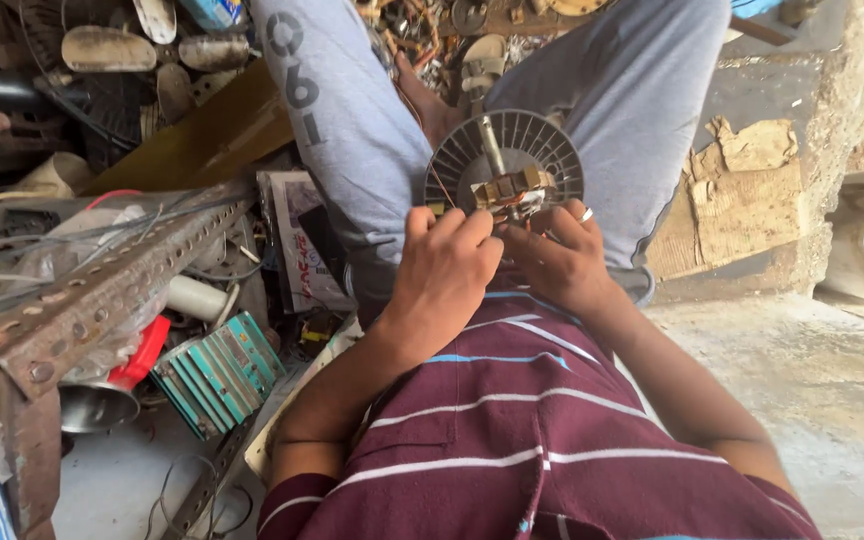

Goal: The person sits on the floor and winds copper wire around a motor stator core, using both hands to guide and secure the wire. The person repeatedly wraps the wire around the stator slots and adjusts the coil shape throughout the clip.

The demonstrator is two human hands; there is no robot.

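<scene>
Left hand (442, 265) — fingers curled tight, knuckles up, tips pressed against the lower edge of a small motor assembly (512, 190). Whether they pinch a wire or the metal itself is hidden behind the knuckles. Right hand (557, 260) mirrors it from the other side, fingers bent inward at the same spot, a ring on one finger; grip closed, though the exact thing held cannot be told.

The motor assembly lies just beyond both sets of fingertips, away from the body, resting between the person's knees. Its steel shaft (492, 145) points up and away from the hands — that is the long axis. Both hands are about equally near; the left slightly overlaps the front of it.

Materials: a brass-coloured block of stacked laminations with copper-toned winding at the centre, mounted on a round grey vented plate (542, 150) with thin radial ribs, plastic or cast metal by the look. A thin reddish wire (439, 183) runs off the left side.

Outward: grey trousers (352, 130), a maroon striped shirt (512, 440). To the left, a rusty perforated angle iron (102, 290), a teal finned block (220, 372), a red-capped funnel-like part (112, 385), tangled wires and scrap. To the right, a rough concrete floor (822, 380) and torn cardboard (732, 200).
</scene>
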